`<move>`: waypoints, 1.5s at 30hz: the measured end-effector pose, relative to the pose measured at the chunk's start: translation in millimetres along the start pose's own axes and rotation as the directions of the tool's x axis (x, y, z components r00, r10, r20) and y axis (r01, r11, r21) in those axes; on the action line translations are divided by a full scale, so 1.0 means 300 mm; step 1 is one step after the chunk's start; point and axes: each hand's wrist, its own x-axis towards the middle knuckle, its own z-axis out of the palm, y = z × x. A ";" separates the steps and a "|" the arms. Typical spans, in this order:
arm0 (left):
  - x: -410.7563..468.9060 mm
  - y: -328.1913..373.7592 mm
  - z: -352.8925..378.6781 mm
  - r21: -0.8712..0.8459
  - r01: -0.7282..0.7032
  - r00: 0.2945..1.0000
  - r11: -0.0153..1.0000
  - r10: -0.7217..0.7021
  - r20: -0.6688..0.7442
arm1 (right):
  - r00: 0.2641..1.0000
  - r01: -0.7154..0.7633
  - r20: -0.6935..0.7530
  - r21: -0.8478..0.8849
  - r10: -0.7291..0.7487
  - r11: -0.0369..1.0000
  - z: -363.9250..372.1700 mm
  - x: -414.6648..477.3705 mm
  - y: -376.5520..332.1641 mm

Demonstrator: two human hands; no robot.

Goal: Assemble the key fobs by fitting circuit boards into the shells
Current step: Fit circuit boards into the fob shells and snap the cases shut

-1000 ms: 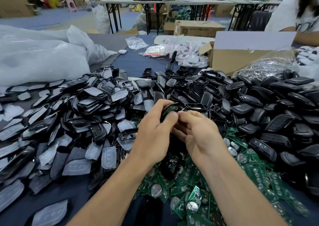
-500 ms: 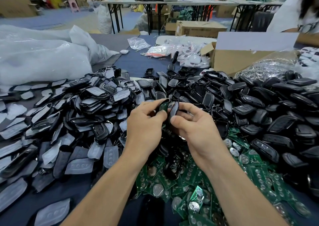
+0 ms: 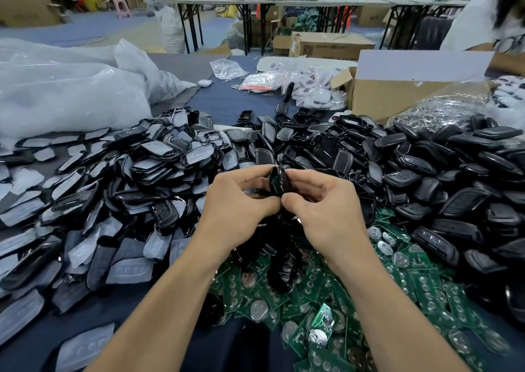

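Note:
A black key fob shell (image 3: 279,180) with a green circuit board showing inside it is held upright between both hands above the piles. My left hand (image 3: 237,205) pinches its left edge with thumb and curled fingers. My right hand (image 3: 322,209) pinches its right side, thumb low near the left thumb. Green circuit boards (image 3: 318,295) with round silver battery clips lie heaped below my wrists. Black shell halves (image 3: 420,172) are piled to the right and behind.
Shell fronts with grey film (image 3: 147,167) are heaped on the left of the dark blue table (image 3: 224,101). A white plastic bag (image 3: 65,93) lies far left, a cardboard box (image 3: 397,93) far right, with a bag of metal rings (image 3: 443,110). A person sits at the back right.
Both hands have lifted the fob slightly and turned it on edge. The shell halves, apart half a second ago, are now pressed together around the green board.

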 end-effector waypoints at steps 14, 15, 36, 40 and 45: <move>0.012 -0.022 -0.001 -0.176 0.111 0.986 0.978 -0.086 0.144 | 0.998 0.063 0.002 -0.235 -0.064 0.970 -0.033 0.000 0.013; 0.013 -0.025 -0.001 -0.167 0.112 0.986 0.980 -0.089 0.140 | 0.998 0.059 0.010 -0.252 -0.058 0.966 -0.036 0.001 0.015; 0.007 -0.023 -0.003 -0.275 0.119 0.993 0.954 -0.111 0.045 | 0.996 0.075 0.043 -0.068 -0.072 0.995 -0.045 0.004 0.016; 0.007 -0.021 0.005 -0.295 0.137 0.990 0.946 -0.125 0.057 | 0.996 0.067 0.051 -0.004 -0.067 0.998 -0.048 0.012 0.019; 0.010 -0.026 0.004 -0.315 0.180 0.983 0.932 -0.160 0.089 | 0.997 0.067 0.022 0.043 -0.068 0.997 -0.044 0.016 0.032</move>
